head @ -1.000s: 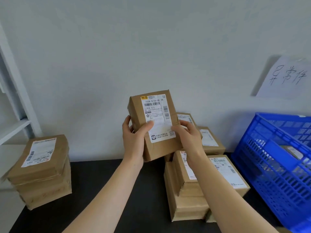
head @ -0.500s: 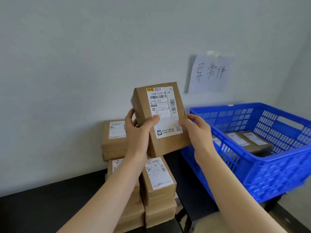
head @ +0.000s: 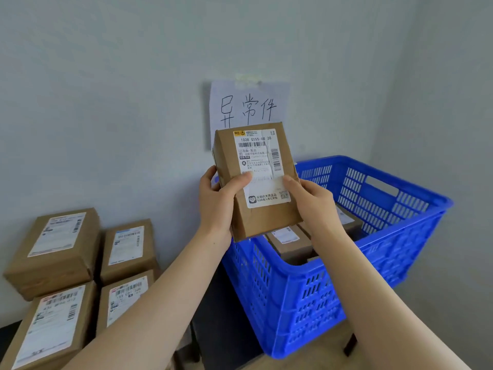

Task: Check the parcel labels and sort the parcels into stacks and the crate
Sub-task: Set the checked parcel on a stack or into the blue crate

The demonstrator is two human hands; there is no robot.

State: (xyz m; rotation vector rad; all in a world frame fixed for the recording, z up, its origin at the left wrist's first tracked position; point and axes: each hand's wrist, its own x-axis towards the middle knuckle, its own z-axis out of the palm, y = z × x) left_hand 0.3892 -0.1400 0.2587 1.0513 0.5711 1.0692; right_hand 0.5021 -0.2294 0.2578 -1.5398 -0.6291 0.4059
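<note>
over the crate [head: 306, 303], left grip [head: 216, 206] and right grip [head: 312, 204] clasp a parcel [head: 260, 166] reading roughly "102b g155-00 28".

A brown parcel [head: 262, 217], its white label [head: 260, 166] facing the camera, is held upright over the blue crate [head: 306, 303], where more parcels [head: 289, 243] lie; 4 labelled parcels [head: 125, 252] sit stacked at left.

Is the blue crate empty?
No, at least two labelled brown parcels lie inside the blue crate.
</note>
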